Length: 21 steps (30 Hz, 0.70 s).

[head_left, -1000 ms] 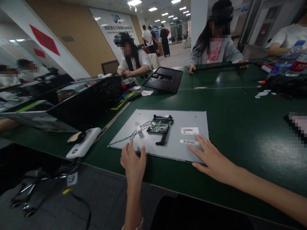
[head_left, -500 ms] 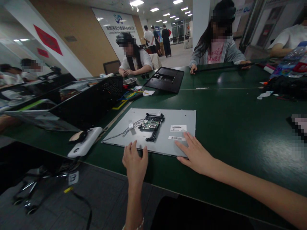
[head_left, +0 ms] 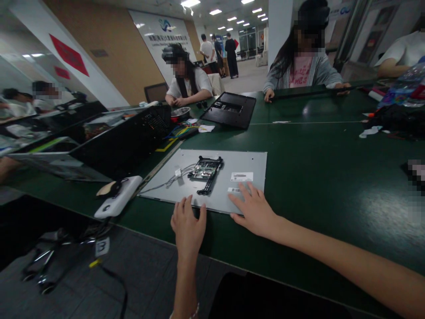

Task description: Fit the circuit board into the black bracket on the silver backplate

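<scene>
A grey metal-backed display panel (head_left: 172,170) lies flat on the green table in front of me. On its back sits a green circuit board (head_left: 203,170) in a black plastic bracket (head_left: 206,188), with grey cables (head_left: 169,180) running left from it. My right hand (head_left: 255,208) rests with spread fingers on the panel's near right part, beside two white labels, the upper one a label (head_left: 242,176) with print. At the near edge, my left hand (head_left: 188,221) has its fingers apart and slightly curled; whether the fingertips touch the panel is unclear.
A white device (head_left: 118,197) lies left, near the table edge. Behind it stands a large black casing (head_left: 122,141). A black back cover (head_left: 229,110) lies farther away, beside coloured wires (head_left: 182,131). Two people sit across the table; a phone (head_left: 416,175) lies at right.
The panel has shifted slightly left across the table, with my right hand moving left on it. My left hand stays nearly in place.
</scene>
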### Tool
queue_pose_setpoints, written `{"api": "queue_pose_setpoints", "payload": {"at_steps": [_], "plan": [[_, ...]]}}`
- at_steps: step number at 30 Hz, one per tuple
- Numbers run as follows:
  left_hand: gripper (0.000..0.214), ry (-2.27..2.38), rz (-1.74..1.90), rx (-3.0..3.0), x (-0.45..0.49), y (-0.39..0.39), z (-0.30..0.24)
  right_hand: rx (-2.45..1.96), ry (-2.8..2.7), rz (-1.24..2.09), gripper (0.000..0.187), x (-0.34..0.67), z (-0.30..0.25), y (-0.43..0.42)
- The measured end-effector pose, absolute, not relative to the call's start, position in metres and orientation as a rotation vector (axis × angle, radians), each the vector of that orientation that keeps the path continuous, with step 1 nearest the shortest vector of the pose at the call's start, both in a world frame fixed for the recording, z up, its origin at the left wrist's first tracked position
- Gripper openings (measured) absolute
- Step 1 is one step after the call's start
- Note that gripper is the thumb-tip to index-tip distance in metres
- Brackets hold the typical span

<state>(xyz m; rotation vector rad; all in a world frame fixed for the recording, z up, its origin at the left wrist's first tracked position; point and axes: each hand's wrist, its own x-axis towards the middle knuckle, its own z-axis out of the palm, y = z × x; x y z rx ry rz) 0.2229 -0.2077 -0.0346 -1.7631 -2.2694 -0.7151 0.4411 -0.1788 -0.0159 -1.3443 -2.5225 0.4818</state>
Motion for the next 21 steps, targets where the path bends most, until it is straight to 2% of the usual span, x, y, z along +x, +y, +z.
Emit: {"api": "queue_pose_setpoints", "payload": {"at_steps": [21], "plan": [[0.048,-2.164,-0.694,-1.864,0.223,-0.189,-0.023,-1.208,-2.455,0.394,0.049,0.427,-0.016,-0.173]]}}
